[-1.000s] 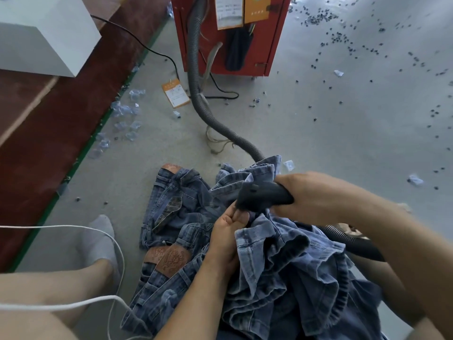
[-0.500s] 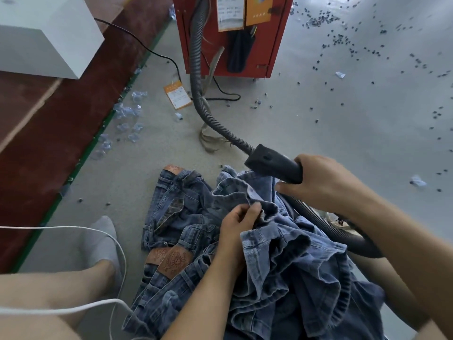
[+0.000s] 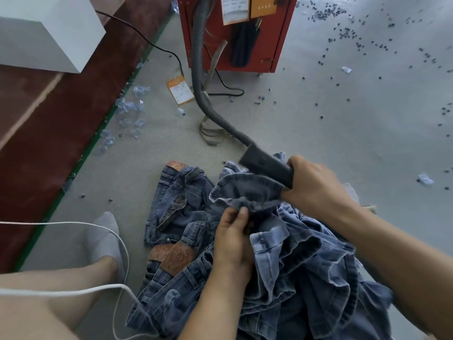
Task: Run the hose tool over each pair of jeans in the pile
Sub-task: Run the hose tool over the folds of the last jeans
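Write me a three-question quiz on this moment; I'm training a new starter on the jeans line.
1. True or false: the right hand grips the hose tool.
2. What does the left hand pinch? A) the orange tag B) a fold of the jeans C) the white cord
3. Fill in: the grey hose runs back to the ___ cabinet.

Key: 1 true; 2 B; 3 red.

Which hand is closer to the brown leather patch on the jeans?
The left. The left hand pinches denim right beside the brown leather patch, just to its right. The right hand grips the hose tool farther up and to the right.
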The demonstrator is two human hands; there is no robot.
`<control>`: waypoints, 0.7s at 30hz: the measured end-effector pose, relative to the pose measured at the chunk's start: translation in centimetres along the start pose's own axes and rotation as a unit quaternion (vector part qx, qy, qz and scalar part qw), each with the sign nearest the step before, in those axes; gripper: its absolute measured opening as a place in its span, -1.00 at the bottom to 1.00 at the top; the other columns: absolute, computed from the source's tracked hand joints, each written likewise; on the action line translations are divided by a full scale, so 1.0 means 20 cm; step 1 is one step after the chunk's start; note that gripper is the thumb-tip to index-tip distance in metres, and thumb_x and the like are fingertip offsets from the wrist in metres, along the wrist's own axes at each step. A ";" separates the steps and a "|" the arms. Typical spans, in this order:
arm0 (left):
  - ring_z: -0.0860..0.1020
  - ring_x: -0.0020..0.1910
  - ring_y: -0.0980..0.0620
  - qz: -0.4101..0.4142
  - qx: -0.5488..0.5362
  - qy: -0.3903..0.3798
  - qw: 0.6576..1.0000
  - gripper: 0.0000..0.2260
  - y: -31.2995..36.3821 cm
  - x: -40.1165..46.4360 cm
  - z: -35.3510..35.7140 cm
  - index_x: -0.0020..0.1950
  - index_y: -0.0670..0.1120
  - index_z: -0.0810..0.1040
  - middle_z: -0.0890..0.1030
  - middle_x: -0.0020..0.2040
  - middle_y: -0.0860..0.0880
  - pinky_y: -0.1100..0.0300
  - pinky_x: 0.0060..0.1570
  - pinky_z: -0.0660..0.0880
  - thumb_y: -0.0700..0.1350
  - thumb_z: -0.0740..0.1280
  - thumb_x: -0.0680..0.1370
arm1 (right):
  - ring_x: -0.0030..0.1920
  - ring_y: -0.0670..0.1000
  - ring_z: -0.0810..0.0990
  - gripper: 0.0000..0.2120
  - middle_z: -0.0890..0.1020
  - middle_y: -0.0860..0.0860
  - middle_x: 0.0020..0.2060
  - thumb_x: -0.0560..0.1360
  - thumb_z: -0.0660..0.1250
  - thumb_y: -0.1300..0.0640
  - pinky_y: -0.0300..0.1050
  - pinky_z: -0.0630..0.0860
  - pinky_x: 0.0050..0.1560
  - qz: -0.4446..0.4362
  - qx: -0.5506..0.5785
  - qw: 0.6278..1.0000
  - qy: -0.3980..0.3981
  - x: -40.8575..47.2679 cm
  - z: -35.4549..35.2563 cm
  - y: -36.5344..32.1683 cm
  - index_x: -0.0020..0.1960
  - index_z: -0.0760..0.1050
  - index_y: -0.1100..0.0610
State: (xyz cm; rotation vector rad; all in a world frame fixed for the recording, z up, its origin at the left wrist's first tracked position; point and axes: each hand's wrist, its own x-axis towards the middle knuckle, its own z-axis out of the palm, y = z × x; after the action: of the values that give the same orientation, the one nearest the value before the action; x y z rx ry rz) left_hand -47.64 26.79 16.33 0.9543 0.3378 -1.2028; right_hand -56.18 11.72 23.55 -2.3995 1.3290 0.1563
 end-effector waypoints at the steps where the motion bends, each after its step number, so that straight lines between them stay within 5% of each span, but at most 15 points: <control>1: 0.60 -0.08 -0.09 -0.006 -0.064 0.016 0.998 -0.76 0.00 0.02 0.00 -0.12 -0.09 0.61 0.67 -0.11 -0.14 -0.10 0.25 0.52 -0.31 0.25 0.65 | -0.31 -0.03 0.48 -0.66 0.53 -0.02 -0.25 0.41 0.49 0.09 -0.13 0.26 -0.42 0.019 0.009 1.000 0.021 0.00 -0.01 0.02 -0.10 0.31 -0.08; 3: 0.57 0.02 -0.11 -0.024 -0.167 0.030 0.985 -0.77 -0.02 0.04 0.02 -0.08 -0.10 0.54 0.62 -0.04 -0.16 -0.19 0.45 0.37 -0.33 0.19 0.66 | -0.32 -0.03 0.48 -0.66 0.52 -0.02 -0.28 0.39 0.52 0.07 -0.15 0.24 -0.43 0.057 0.012 0.998 0.034 0.00 -0.01 0.05 -0.04 0.35 -0.01; 6: 0.60 0.14 -0.19 -0.045 -0.242 0.017 0.969 -0.75 -0.06 0.04 0.05 0.04 -0.11 0.55 0.64 0.07 -0.22 -0.26 0.22 0.48 -0.34 0.12 0.69 | -0.32 -0.04 0.47 -0.67 0.53 -0.02 -0.27 0.41 0.50 0.03 -0.13 0.25 -0.42 0.064 -0.018 0.998 -0.014 -0.04 0.04 0.08 -0.05 0.34 0.02; 10: 0.65 0.03 -0.13 -0.041 -0.221 0.029 0.974 -0.73 -0.09 0.05 0.03 0.01 -0.12 0.55 0.69 -0.04 -0.19 -0.12 0.21 0.53 -0.37 0.12 0.68 | -0.26 -0.09 0.55 -0.54 0.58 -0.08 -0.19 0.48 0.50 -0.20 -0.16 0.44 -0.32 0.003 0.003 0.997 -0.076 -0.08 0.00 0.07 0.09 0.26 -0.09; 14: 0.69 -0.03 -0.12 -0.038 -0.219 0.043 0.974 -0.73 -0.11 0.07 0.05 0.05 -0.09 0.59 0.68 0.05 -0.20 -0.17 0.38 0.44 -0.35 0.15 0.68 | -0.37 -0.17 0.61 -0.55 0.63 -0.16 -0.28 0.36 0.21 -0.55 -0.16 0.49 -0.40 -0.111 0.007 0.993 -0.045 -0.11 -0.31 0.11 0.10 0.26 -0.34; 18: 0.63 0.13 -0.19 -0.047 -0.229 0.035 0.972 -0.76 -0.12 0.09 0.04 0.06 -0.09 0.59 0.64 0.13 -0.22 -0.23 0.45 0.38 -0.35 0.19 0.65 | -0.19 -0.31 0.58 -0.50 0.61 -0.37 -0.17 0.31 0.19 -0.59 -0.13 0.57 -0.29 -0.152 -0.077 0.981 -0.093 -0.18 -0.47 0.15 0.15 0.40 -0.39; 21: 0.67 0.04 -0.14 -0.029 -0.217 0.004 0.976 -0.79 -0.14 0.08 0.03 0.02 -0.11 0.58 0.67 0.04 -0.19 -0.19 0.40 0.46 -0.34 0.20 0.63 | -0.19 -0.32 0.57 -0.63 0.59 -0.40 -0.18 0.36 0.28 -0.51 -0.20 0.49 -0.29 -0.187 -0.096 0.966 -0.151 -0.17 -0.41 0.12 0.09 0.39 -0.39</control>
State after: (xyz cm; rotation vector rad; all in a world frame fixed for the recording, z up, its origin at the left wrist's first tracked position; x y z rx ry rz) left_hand -49.62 25.27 14.34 0.5726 0.6109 -1.1170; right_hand -60.84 10.17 31.33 -2.6052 0.7403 0.5402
